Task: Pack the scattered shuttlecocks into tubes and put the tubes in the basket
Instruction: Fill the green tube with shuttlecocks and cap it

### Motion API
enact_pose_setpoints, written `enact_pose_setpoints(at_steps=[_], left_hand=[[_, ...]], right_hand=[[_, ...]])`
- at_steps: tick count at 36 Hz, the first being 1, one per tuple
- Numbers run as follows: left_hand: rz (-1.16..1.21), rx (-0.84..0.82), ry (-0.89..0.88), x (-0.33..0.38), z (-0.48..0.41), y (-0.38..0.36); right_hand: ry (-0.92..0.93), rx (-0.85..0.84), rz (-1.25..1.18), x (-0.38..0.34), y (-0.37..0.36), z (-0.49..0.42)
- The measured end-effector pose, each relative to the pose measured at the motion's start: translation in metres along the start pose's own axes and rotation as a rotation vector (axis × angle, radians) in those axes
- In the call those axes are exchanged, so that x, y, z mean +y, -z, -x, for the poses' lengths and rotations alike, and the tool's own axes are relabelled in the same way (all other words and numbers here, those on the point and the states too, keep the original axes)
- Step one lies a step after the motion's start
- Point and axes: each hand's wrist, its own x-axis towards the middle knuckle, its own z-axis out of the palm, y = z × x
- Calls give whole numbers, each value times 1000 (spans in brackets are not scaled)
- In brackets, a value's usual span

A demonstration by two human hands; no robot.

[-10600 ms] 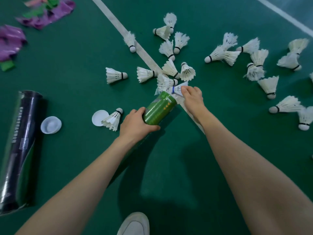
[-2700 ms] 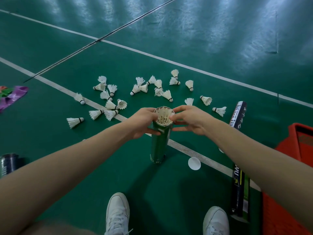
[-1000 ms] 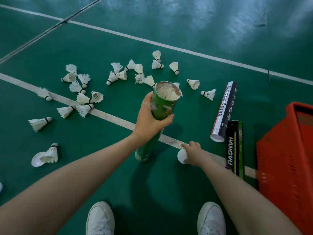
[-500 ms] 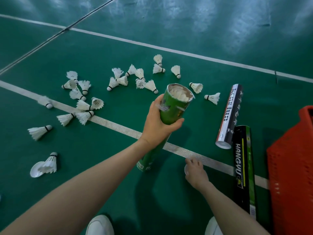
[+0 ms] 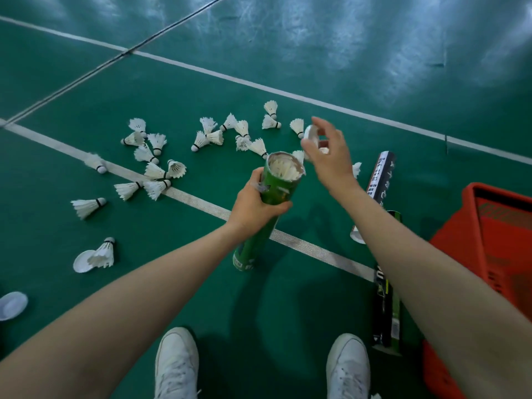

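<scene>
Now the right hand [image 5: 328, 159] has come up from the floor with a white cap [image 5: 312, 133] pinched in its fingertips, poised just above and beside the open mouth of the green tube [image 5: 269, 208]. The left hand [image 5: 253, 205] wraps the tube's upper part, holding it tilted with its base on the court, feathers showing at the rim. Judging by that, the tube looks full and capping comes next. Many loose shuttlecocks [image 5: 155, 168] lie scattered beyond the white line, so much packing remains. Two dark tubes [image 5: 387, 309] lie near the red basket [image 5: 495, 240] at right; another cap [image 5: 82, 260] sits at left. Nothing blocks the mouth.
</scene>
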Motion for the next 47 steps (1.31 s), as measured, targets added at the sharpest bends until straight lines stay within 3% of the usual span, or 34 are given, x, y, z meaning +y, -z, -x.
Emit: enact_pose_setpoints(at_steps=[3,7,13,19,32,37,42,47], left_hand=[[12,0,12,2,22,6],[96,50,18,2,44,9],[169,84,-14,2,68,1],[158,105,-52,-2,66,3],[230,44,-28,-9,55,4],[136,-99,-7,-9,55,14],[100,-209,76,-6,61,18],[398,-299,280,26,65,38]], right_hand=[[171,-88,11,-39,4,27],[372,-362,293,-54,10,63],[332,-571,405,-48,6,93],[383,-577,541,-42,-10,100],[235,-540,693,-39,-30,93],[98,-646,523,-47,-21,85],[50,-570,530,-49,-24,89],[-49,-569,341,-52,-16,85]])
